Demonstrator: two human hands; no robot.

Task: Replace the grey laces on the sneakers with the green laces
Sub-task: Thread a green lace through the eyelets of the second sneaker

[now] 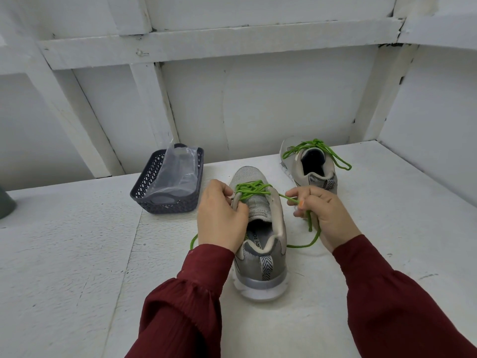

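Observation:
A grey sneaker stands in the middle of the white table, heel toward me, with a green lace threaded across its eyelets. My left hand grips the sneaker's left eyelet edge and pinches the lace there. To the right of the shoe, my right hand holds the other lace end pulled taut, and the loose tail curls down under the wrist. A second grey sneaker sits at the back right, its green lace tied in a bow.
A dark plastic basket with a clear plastic bag in it stands at the back left of the table. A grey-green object shows at the far left edge. White walls close in behind and to the right.

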